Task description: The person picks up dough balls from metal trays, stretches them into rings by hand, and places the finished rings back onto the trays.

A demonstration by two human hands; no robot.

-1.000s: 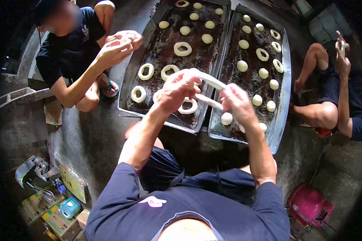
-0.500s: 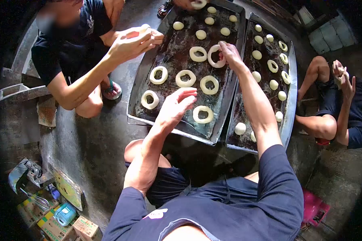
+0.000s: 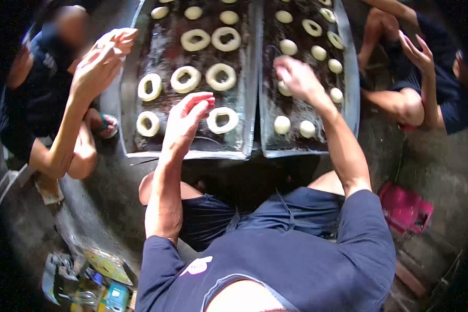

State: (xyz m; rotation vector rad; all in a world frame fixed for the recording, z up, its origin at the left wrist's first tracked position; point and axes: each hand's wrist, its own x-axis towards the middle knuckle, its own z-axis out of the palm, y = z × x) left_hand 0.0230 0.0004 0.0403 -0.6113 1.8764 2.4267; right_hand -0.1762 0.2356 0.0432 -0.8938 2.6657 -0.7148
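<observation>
My left hand [image 3: 184, 122] is over the near part of the left metal tray [image 3: 187, 155], fingers loosely bent and thumb apart, holding nothing I can see. Close to its fingertips lies a dough ring [image 3: 222, 120]. More dough rings, such as this ring [image 3: 185, 79], lie on the dark tray surface. My right hand [image 3: 299, 78], slightly blurred, hovers over the right metal tray [image 3: 296, 154] with its fingers apart and nothing visible in them. A dough ball [image 3: 285, 88] lies right below it, partly covered by the hand. Another dough ball [image 3: 288, 47] sits just beyond the fingers.
A person [image 3: 57, 104] sits at the left with hands raised together. Another person [image 3: 426, 78] sits at the right, one hand raised. A pink object [image 3: 405, 208] is on the floor at right; a whisk [image 3: 83, 297] and a teal container [image 3: 117, 296] stand at lower left.
My right hand has let go of a dough ring, which now lies on the left tray, and has moved to the right tray. The camera view has turned and shifted. My left hand remains over the left tray.
</observation>
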